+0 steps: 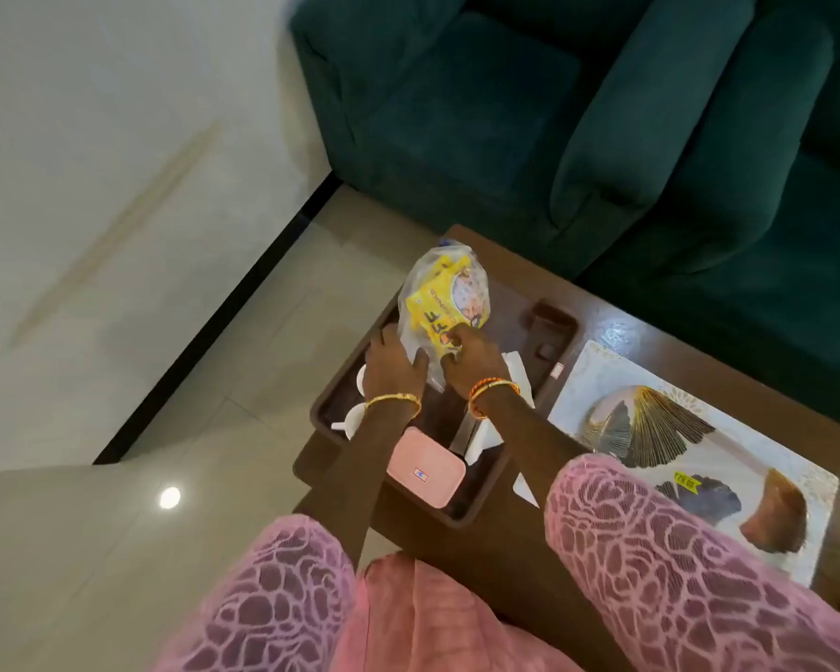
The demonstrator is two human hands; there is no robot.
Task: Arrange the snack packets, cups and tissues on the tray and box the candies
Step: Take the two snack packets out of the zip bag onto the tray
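Note:
A clear plastic bag (420,283) with a yellow snack packet (444,303) inside stands at the far end of the dark brown tray (561,332). My left hand (391,363) grips the bag's near left side. My right hand (471,356) pinches the bag and packet from the right. White cups (355,419) lie in the tray's left part, half hidden under my left wrist. White tissues (517,366) show beside my right wrist. A pink box (428,475) with its lid on sits at the tray's near end.
The tray rests on a dark wooden table (486,565). To its right lies a white mat (578,380) with a gold leaf-shaped ornament (646,429) and a brown piece (777,518). A green sofa (602,114) stands behind the table. Tiled floor lies to the left.

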